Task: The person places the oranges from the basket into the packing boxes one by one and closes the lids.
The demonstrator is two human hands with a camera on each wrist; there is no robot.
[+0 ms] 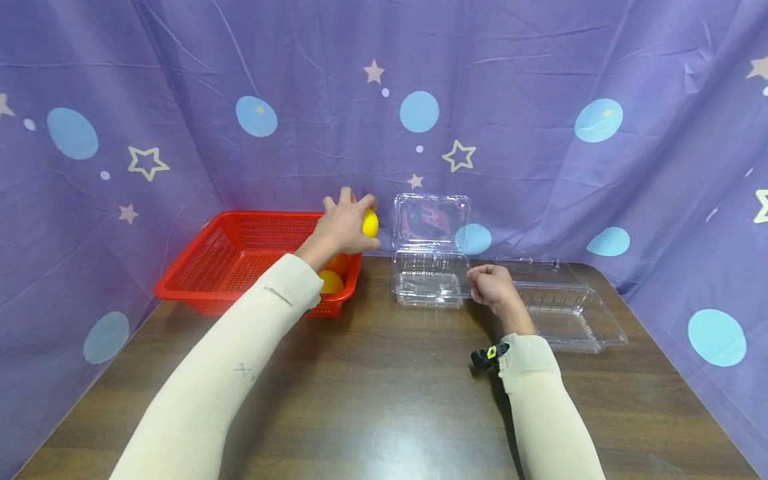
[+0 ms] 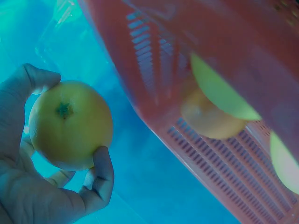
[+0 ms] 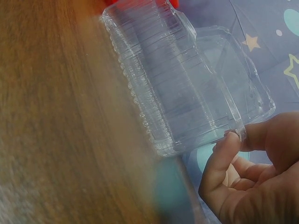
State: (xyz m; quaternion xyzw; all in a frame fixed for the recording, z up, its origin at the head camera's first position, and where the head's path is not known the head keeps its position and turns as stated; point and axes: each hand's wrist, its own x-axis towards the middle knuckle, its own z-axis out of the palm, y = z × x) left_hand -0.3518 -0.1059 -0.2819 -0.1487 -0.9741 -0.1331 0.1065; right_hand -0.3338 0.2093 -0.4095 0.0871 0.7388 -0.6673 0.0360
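My left hand (image 1: 345, 227) is raised beside the right end of the red basket (image 1: 174, 280), its fingers curled round an orange (image 1: 370, 223). In the left wrist view the orange (image 2: 72, 126) shows a green star-shaped stem end, between thumb and fingers. With thumb and finger, my right hand (image 1: 493, 287) pinches the right rim of a clear plastic clamshell box (image 1: 429, 283). The box's lid (image 1: 431, 223) stands up against the curtain. The right wrist view shows the thumb and finger of that hand (image 3: 252, 172) on the rim of the box (image 3: 173, 88).
More round fruit (image 1: 331, 282) lies in the basket's right end, partly hidden by the left arm. A second clear plastic box (image 1: 570, 320), also with its lid raised, stands on the wooden table (image 1: 372, 393) at the right. A purple curtain (image 1: 324, 87) hangs behind the table.
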